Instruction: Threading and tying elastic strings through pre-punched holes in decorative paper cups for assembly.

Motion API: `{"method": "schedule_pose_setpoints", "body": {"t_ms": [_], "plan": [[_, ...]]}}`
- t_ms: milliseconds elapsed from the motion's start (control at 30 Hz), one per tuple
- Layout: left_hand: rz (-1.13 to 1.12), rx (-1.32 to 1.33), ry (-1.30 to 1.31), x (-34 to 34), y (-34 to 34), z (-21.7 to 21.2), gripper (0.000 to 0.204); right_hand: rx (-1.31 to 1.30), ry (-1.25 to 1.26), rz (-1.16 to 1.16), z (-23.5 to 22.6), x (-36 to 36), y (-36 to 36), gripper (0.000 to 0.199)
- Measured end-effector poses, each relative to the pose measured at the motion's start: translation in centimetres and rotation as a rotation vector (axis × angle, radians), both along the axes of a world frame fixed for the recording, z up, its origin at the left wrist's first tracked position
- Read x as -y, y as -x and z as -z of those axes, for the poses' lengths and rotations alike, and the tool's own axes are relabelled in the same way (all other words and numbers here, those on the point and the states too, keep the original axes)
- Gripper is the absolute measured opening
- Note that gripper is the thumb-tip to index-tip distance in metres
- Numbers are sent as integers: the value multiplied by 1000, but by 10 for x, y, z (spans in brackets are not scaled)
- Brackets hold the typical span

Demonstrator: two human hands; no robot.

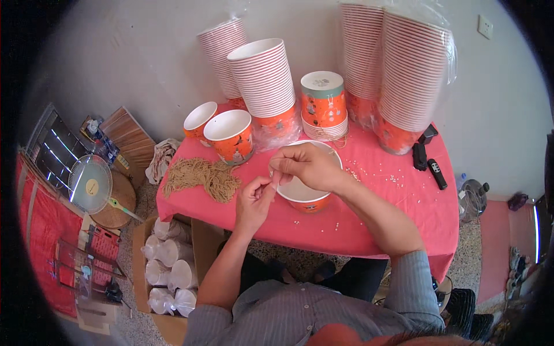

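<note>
Over a tabletop covered in pinkish-red cloth (434, 209), my right hand (306, 166) and my left hand (254, 203) meet fingertip to fingertip, both narrowed to a pinch; whatever may be between the fingers is too fine to tell. Directly beneath them, near the front edge, stands a round orange paper tub with a white interior (301, 193), upright and open.

The work looks partway along, to judge by how things lie. Behind the tub, an upturned stack of orange paper tubs with a grey-green band (324, 109) has a thin loop of tan cord (344, 138) at its right side, which suggests that at least one piece there is corded. The tub under my hands appears to be in progress; whether any cord is fastened to it I cannot say. Plenty seems left: a loose heap of tan twine (205, 177) lies to the left, two open orange tubs (231, 138) stand behind it with no cord to be seen on them, and tall nested stacks of pale-rimmed orange tubs (412, 81) rise along the wall, partly in clear plastic.

The tub flares toward a pale rim, its orange side printed with markings mostly hidden from view, its inside plain white. Small white bits (393, 178) lie scattered to its right and in front.
</note>
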State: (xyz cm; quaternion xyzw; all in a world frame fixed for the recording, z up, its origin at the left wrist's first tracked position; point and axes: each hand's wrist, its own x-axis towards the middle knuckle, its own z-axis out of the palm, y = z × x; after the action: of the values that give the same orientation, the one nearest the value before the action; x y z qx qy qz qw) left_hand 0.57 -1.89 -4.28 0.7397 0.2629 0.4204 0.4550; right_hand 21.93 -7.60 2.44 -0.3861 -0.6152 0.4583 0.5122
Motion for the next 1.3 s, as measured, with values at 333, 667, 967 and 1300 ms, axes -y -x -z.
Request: {"method": "schedule_pose_setpoints", "body": {"t_ms": [333,667,967,1300], "plan": [[255,193,312,1,-4,-2,7,-60,17,-38,2,-1,-2,24],[371,58,241,-27,19,16,14,-168,38,-59,-9,4,-10,24],[23,-156,-630,-21,5,-20,17,-74,-42,-87,-28,20,-22,18],[-45,236,4,-60,27,-12,18,722,-193,238,-50,33,-53,19]]}}
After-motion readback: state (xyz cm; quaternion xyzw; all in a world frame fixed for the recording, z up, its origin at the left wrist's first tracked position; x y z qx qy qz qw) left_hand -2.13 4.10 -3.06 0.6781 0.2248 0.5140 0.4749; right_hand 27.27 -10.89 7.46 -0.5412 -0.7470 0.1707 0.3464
